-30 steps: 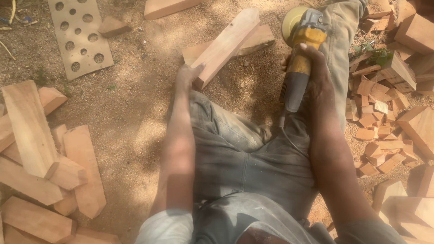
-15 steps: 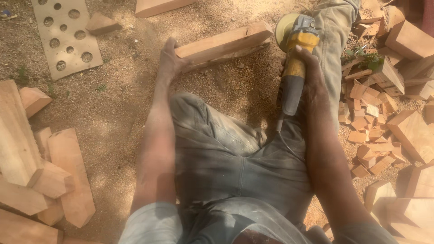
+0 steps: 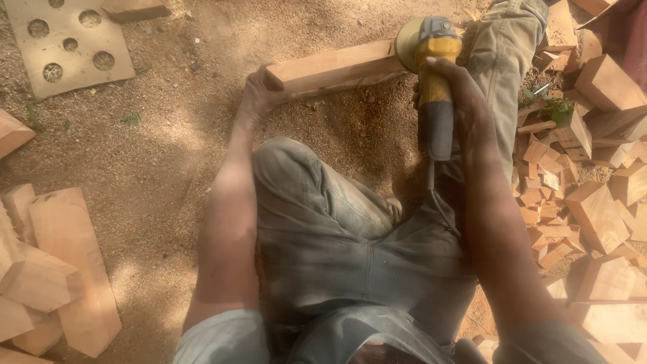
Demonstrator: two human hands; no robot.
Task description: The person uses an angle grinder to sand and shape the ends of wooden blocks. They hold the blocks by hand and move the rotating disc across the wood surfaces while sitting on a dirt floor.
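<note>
Left hand [image 3: 253, 98] stretched out at full arm's length, fingers wrapped over the near end of a long wooden block [image 3: 333, 67] lying flat on the sandy ground [image 3: 168, 141]. Right hand [image 3: 455, 91] clamped round the yellow body of an angle grinder [image 3: 431, 81], forearm straight, round disc guard touching the block's far end. Black cord trailing down over dusty grey trousers [image 3: 350, 229]. Block pale, square-edged, smooth-faced. To the right, a heap of small offcuts [image 3: 552, 195], chunky and angular. To the left, larger pointed wooden pieces [image 3: 60, 269]. Upper left, a flat board with round holes [image 3: 67, 40].
</note>
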